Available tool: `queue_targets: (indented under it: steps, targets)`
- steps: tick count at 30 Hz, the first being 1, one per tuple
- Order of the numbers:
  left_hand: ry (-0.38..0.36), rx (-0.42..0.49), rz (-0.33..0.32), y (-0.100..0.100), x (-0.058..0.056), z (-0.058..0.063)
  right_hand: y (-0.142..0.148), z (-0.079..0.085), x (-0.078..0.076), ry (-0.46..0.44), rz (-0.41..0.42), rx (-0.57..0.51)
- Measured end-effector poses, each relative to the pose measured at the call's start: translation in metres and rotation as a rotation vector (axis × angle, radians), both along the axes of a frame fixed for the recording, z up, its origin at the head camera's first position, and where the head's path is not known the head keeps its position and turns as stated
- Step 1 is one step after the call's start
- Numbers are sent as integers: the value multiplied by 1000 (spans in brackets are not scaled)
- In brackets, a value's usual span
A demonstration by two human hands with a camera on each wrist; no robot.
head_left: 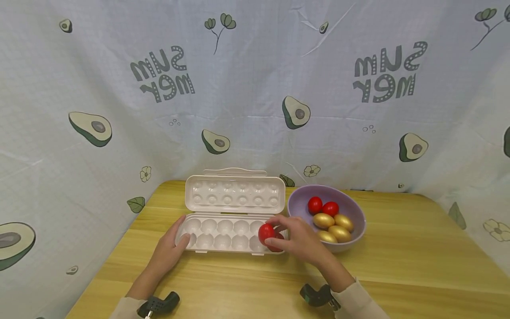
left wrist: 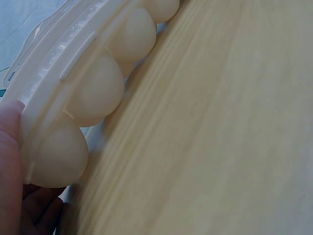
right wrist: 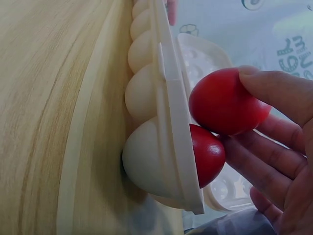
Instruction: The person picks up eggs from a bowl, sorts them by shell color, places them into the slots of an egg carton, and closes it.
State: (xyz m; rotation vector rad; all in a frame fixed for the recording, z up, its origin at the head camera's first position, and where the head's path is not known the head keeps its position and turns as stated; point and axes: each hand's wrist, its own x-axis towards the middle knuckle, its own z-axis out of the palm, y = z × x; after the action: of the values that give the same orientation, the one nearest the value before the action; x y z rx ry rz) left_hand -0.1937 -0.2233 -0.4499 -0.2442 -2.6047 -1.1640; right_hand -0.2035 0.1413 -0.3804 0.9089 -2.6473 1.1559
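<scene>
A cream egg carton [head_left: 224, 251] lies open on the table, its lid [head_left: 235, 210] tipped back behind two rows of cups. My left hand [head_left: 169, 246] grips the carton's left end, thumb at the rim and fingers round the side, as the left wrist view shows. Between thumb and fingers my right hand [head_left: 300, 239] pinches a red egg [right wrist: 225, 102] over the right end. Just below it, another red egg [right wrist: 207, 155] sits in the front corner cup. The back right corner of the carton is hidden behind my right hand in the head view.
Right of the carton stands a purple bowl [head_left: 296, 204] with two red eggs [head_left: 315, 204] and several gold eggs [head_left: 340, 233]. A wooden table [head_left: 398, 252] carries everything. Behind it hangs a white curtain [head_left: 255, 79] printed with avocados.
</scene>
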Motion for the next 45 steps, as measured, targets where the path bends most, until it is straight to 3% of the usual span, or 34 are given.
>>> queue_targets:
  steps: [15, 45]
  targets:
    - [35, -5, -10, -1, 0, -2, -1, -4, 1, 140, -44, 88]
    - [15, 10, -10, -1, 1, -1, 1, -5, -2, 180, -42, 90]
